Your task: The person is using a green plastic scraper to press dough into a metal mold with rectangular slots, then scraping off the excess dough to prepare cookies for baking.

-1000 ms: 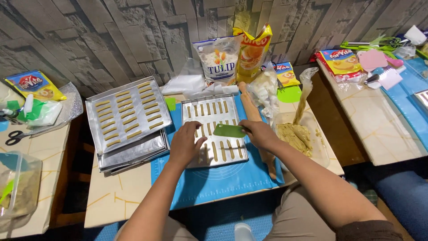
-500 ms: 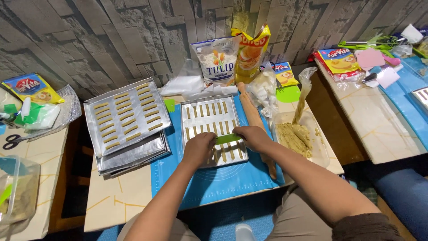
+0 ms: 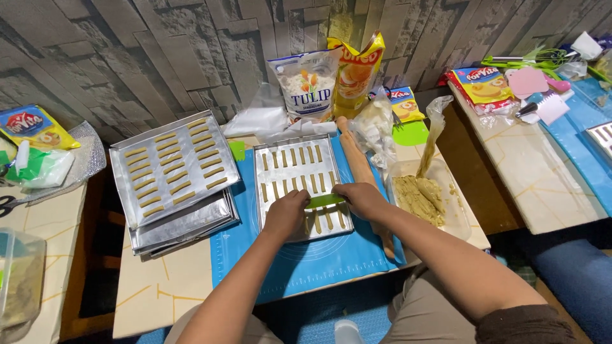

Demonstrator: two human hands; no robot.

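Note:
A metal baking tray [image 3: 280, 153] lies on a blue mat [image 3: 319, 261] in front of me, with rows of thin dough sticks [image 3: 296, 157] on it. My right hand [image 3: 360, 199] holds a flat green scraper [image 3: 324, 201] low over the tray's near rows. My left hand [image 3: 287, 213] rests on the near part of the tray, fingertips at the scraper's left end. A wooden rolling pin [image 3: 357, 162] lies along the tray's right side.
A stack of trays [image 3: 172, 172] filled with dough sticks sits to the left. A clear tub of dough [image 3: 421, 197] stands to the right. Bags of flour [image 3: 306, 89] and oil [image 3: 357, 70] lean on the stone wall. A second table [image 3: 542, 165] with packets and tools is far right.
Both hands have slid from the middle of the tray toward its near edge, carrying the green scraper with them. The left hand closed in beside the scraper.

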